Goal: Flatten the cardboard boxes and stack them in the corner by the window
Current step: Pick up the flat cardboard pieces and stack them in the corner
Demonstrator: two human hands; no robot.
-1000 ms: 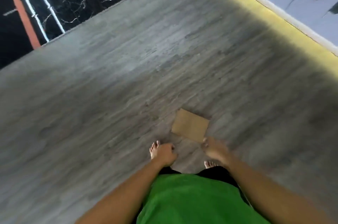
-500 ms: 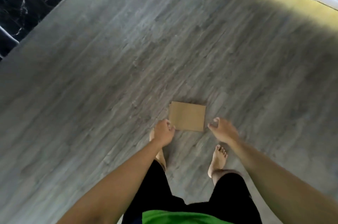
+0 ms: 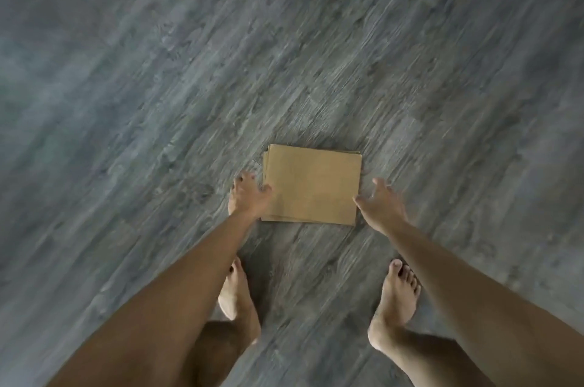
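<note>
A small stack of flattened brown cardboard (image 3: 313, 187) lies flat on the grey wood-grain floor (image 3: 158, 102), just ahead of my bare feet. My left hand (image 3: 248, 198) reaches down at the stack's left edge with fingers spread, its thumb at or just over that edge. At the lower right corner of the stack is my right hand (image 3: 380, 205), fingers straight and spread, its thumb close to the corner. Neither hand holds anything. Layer edges show along the left side of the stack.
My two bare feet (image 3: 396, 301) stand on the floor just behind the cardboard, one under each arm. Grey plank flooring fills the whole view on every side.
My view has tilted down and closer to the floor; the dark marble and the bright wall strip have left the frame. Both hands have dropped to the cardboard's sides and opened.
</note>
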